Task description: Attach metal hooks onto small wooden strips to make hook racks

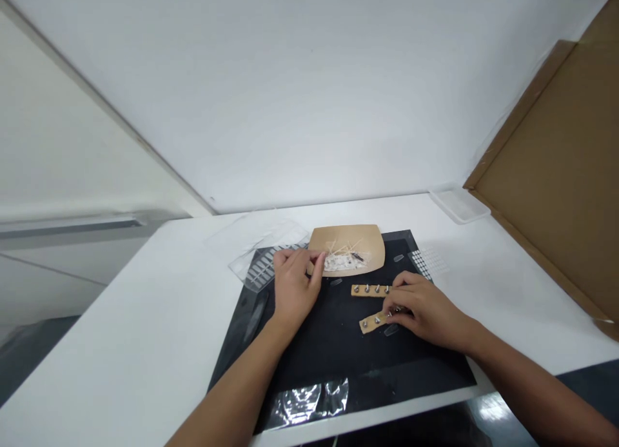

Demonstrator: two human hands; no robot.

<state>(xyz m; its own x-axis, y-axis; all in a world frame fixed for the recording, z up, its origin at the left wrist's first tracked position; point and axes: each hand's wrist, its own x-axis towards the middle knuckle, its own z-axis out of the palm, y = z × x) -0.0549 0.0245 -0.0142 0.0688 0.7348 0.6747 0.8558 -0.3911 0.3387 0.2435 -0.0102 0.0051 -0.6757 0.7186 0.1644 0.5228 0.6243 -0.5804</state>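
Note:
My left hand (297, 282) is at the left edge of a brown paper tray (345, 235), thumb and index finger brought together; anything between them is too small to make out. White scraps and thin sticks (345, 260) lie in the tray. To the right, my right hand (425, 308) has its fingertips on the lower of two wooden strips (370, 322), which carries small metal pegs; its right part is hidden by the fingers. Just above lies the upper wooden strip (360, 291), also with metal pegs. Small clear pieces (391, 329) rest on the black mat (333, 350).
A clear case with rows of nail-shaped pieces (261, 271) sits beyond my left hand. A sheet of white dots (420, 263) is on the mat's right edge. At the back right are a white tray (460, 205) and a large cardboard panel (551, 157). Shiny plastic (309, 402) lies in front.

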